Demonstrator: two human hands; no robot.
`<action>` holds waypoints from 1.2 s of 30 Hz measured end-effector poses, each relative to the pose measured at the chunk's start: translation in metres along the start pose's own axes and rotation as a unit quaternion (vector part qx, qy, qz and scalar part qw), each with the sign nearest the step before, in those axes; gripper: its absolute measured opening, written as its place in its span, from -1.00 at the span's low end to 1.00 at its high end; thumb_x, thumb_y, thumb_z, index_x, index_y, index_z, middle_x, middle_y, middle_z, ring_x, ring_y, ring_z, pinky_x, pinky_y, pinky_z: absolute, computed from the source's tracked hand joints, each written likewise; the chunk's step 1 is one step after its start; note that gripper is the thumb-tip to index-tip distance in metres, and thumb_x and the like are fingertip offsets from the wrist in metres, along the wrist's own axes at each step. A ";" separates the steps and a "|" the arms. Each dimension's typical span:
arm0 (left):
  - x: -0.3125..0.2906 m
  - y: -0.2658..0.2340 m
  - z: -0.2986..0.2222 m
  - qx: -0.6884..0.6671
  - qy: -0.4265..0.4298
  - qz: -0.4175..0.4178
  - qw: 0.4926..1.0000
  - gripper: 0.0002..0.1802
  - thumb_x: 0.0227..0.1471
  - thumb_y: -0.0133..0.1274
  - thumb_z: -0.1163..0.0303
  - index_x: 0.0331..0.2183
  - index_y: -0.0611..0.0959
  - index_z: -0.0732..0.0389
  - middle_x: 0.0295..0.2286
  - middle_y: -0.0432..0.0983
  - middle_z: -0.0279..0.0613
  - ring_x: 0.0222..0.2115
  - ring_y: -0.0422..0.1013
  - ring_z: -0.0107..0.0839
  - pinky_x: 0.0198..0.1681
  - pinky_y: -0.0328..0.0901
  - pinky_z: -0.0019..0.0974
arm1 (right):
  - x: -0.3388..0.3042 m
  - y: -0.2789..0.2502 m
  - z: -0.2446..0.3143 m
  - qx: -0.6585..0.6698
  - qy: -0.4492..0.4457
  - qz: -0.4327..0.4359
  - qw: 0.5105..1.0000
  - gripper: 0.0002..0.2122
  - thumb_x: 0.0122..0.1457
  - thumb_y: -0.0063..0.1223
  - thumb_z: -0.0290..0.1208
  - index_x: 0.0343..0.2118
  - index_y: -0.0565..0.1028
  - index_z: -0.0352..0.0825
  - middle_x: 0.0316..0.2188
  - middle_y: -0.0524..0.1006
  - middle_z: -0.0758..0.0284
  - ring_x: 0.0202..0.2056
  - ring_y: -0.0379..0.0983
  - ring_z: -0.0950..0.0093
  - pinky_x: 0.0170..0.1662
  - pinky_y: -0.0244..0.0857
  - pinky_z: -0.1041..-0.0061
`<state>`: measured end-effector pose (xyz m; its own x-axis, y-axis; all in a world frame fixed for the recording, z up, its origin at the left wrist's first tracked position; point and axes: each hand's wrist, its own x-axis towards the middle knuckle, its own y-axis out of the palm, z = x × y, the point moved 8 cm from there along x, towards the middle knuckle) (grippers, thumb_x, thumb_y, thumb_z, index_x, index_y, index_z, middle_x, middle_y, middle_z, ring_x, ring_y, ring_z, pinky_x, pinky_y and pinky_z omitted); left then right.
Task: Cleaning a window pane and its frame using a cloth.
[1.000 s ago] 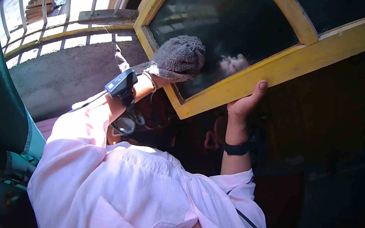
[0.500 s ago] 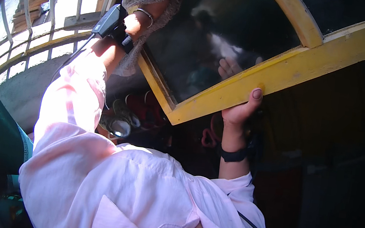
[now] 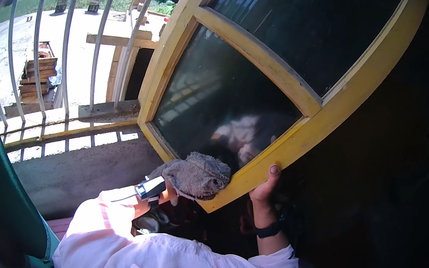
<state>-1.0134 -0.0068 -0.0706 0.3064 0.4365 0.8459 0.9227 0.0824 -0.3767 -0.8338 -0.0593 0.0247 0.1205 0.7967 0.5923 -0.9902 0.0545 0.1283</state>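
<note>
A yellow wooden window sash point(image 3: 337, 104) with dark glass panes point(image 3: 225, 92) stands tilted in front of me. My left hand point(image 3: 169, 193) is mostly covered by a grey terry cloth point(image 3: 198, 176), which it presses against the lower corner of the near pane and the frame there. The cloth hides its fingers. On the sash's lower right edge, my right hand point(image 3: 263, 189) has its thumb on the front of the wood, and its fingers go out of sight behind. A black box with a cable point(image 3: 150, 187) is strapped to my left wrist, a dark band point(image 3: 270, 230) to my right.
Metal window bars point(image 3: 67, 44) rise at the left above a concrete sill point(image 3: 109, 111). Outside, beyond them, is a stack of wooden crates point(image 3: 38, 75). A green curtain-like surface point(image 3: 0, 176) runs along the left. Shoes point(image 3: 148, 224) lie below the sash, and the right side is dark.
My left hand and the cloth have come down from high on the pane to its lower corner. The view has shifted, showing more sash and outdoors. My right hand stays on the edge.
</note>
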 end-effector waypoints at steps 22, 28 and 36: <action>0.541 -0.245 -0.152 0.097 0.260 -0.312 0.908 -0.47 0.17 -0.20 0.14 0.12 0.30 0.15 0.10 0.20 -0.03 0.15 0.09 -0.14 0.25 -0.10 -0.15 | -0.013 -0.004 -0.005 -0.018 -0.030 -0.029 0.999 -0.30 0.04 0.00 0.12 0.01 0.27 -0.48 -0.11 0.44 0.03 -0.05 0.40 0.24 0.04 0.25 0.27; 0.519 -0.191 -0.223 0.108 0.313 -0.310 0.891 -0.46 0.17 -0.20 0.13 0.13 0.28 0.14 0.11 0.18 -0.02 0.16 0.07 -0.13 0.25 -0.12 -0.14 | -0.015 0.005 0.001 0.025 -0.042 -0.019 0.999 -0.51 0.14 0.00 -0.13 -0.01 0.26 -0.43 -0.17 0.47 0.14 -0.13 0.45 0.33 -0.02 0.30 0.33; 0.397 -0.119 -0.212 0.151 0.354 -0.116 0.916 -0.44 0.17 -0.21 0.10 0.15 0.27 0.12 0.13 0.15 0.01 0.17 0.04 -0.12 0.26 -0.15 -0.12 | -0.011 -0.011 -0.006 -0.031 -0.067 -0.055 0.996 -0.56 0.13 0.03 -0.18 -0.04 0.30 -0.39 -0.16 0.44 0.26 -0.14 0.38 0.46 -0.07 0.25 0.44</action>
<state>-0.9521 -0.0331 0.3897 0.2844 -0.3057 0.9087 0.9082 0.3895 -0.1533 -0.8245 -0.0650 0.0119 0.2320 0.6965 0.6790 -0.9726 0.1769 0.1508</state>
